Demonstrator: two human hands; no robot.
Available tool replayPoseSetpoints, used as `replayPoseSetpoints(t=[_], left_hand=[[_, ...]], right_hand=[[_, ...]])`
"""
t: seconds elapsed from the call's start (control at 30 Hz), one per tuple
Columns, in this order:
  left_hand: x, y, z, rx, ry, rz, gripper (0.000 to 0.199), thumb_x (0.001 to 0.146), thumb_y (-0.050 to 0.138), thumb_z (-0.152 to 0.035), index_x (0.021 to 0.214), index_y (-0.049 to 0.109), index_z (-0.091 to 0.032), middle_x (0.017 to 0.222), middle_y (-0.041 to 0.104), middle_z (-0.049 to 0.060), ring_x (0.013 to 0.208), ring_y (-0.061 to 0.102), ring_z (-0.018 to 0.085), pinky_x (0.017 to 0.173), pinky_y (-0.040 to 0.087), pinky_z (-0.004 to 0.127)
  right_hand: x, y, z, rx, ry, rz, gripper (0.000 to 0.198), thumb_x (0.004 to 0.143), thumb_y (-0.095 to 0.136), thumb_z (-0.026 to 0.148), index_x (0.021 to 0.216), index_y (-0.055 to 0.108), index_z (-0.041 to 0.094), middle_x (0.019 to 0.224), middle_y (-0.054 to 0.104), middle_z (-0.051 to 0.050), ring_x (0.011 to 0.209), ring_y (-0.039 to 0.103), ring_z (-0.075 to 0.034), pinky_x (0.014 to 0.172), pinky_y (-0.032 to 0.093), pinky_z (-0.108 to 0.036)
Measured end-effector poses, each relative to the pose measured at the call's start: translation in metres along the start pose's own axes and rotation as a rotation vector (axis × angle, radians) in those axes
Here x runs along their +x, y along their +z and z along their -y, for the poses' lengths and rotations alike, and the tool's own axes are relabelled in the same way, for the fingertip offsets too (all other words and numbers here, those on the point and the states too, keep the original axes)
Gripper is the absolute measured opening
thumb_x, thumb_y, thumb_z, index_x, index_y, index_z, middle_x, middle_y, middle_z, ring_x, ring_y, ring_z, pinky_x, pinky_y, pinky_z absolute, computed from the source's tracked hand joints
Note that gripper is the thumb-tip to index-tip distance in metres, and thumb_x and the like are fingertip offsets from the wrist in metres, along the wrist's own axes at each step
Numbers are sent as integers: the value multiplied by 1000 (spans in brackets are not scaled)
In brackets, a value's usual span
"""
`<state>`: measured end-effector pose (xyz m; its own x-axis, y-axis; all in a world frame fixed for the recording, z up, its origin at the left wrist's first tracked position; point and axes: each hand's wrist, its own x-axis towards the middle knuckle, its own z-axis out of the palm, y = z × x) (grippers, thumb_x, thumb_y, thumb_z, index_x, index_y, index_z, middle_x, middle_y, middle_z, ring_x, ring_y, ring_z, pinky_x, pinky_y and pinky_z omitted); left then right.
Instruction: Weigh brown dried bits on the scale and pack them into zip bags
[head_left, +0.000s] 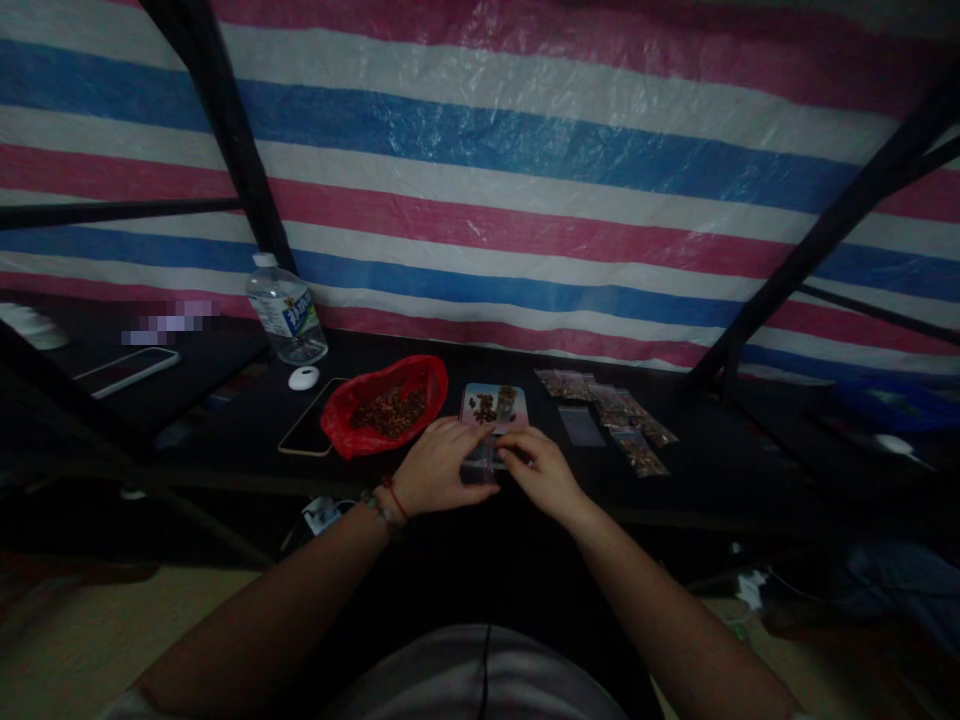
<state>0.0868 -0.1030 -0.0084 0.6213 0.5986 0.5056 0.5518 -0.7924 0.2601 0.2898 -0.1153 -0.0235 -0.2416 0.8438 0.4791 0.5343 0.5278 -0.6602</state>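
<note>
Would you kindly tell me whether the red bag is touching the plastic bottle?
Apart: the head view shows dark tabletop between the plastic bottle and the red bag.

Left wrist (pixel 405 492): thin red bracelet (pixel 394 498), beaded bracelet (pixel 381 512). Greyish top (pixel 427 675), dark line (pixel 486 672) down front.

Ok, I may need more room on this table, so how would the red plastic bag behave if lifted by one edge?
The red plastic bag is likely floppy: its thin-looking sides are creased. It would probably sag or tip, since loose brown pieces lie inside. Some could well spill, as its mouth is wide open.
</note>
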Motion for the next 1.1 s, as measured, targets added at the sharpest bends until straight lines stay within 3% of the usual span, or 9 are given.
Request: replayPoseSetpoints(t=[0.07,0.17,0.27,0.4,0.57,0.67,0.83,1.1], left_hand=[[0,1,5,10,-61,-11,64,70,66,-49,123,50,-16,112,62,11,103,57,28,93,42,44],[0,6,13,4,-157,-29,58,72,65,-48,119,52,-16,111,61,11,101,58,27,90,45,41],[0,13,20,-8,-216,-41,57,74,63,-51,118,53,-16,109,61,10,100,58,26,89,46,40],[-3,21,26,-11,-249,-43,55,75,62,-53,116,54,-17,109,61,9,102,58,25,90,46,38],[-5,26,33,4,-301,-59,56,74,63,-54,114,56,-16,106,62,10,98,59,25,88,48,38],[-5,28,36,-7,-315,-95,54,74,63,-54,112,58,-16,105,62,10,97,59,25,87,48,39],[-3,27,36,-38,-342,-134,47,76,63,-49,109,59,-16,104,62,9,98,59,24,87,48,39],[-1,17,15,-138,-252,-165,56,72,68,-45,118,53,-17,108,61,10,100,58,24,90,47,39]], right_hand=[[8,-3,-25,-40,57,-166,18,83,54,25,97,66,22,95,64,-6,93,59,-19,78,49,-31],[25,-5,-66,-180,162,-297,41,73,66,31,112,61,18,111,61,-10,107,55,-24,92,44,-39],[40,0,-95,-223,232,-268,53,68,70,37,115,59,16,115,60,-12,110,54,-26,97,40,-42],[59,13,-105,-258,240,-218,51,66,70,36,112,61,16,113,63,-11,108,56,-26,97,40,-41],[77,16,-98,-252,207,-205,32,69,68,32,97,66,17,99,68,-7,98,60,-23,94,42,-39],[78,14,-88,-182,213,-197,31,71,66,31,97,66,16,96,69,-7,94,62,-21,91,44,-37],[60,12,-59,-64,193,-200,36,70,67,32,102,63,17,99,68,-6,95,62,-20,90,45,-37],[27,6,-8,118,57,-49,38,70,66,24,107,60,19,107,65,-7,95,62,-18,84,50,-33]])
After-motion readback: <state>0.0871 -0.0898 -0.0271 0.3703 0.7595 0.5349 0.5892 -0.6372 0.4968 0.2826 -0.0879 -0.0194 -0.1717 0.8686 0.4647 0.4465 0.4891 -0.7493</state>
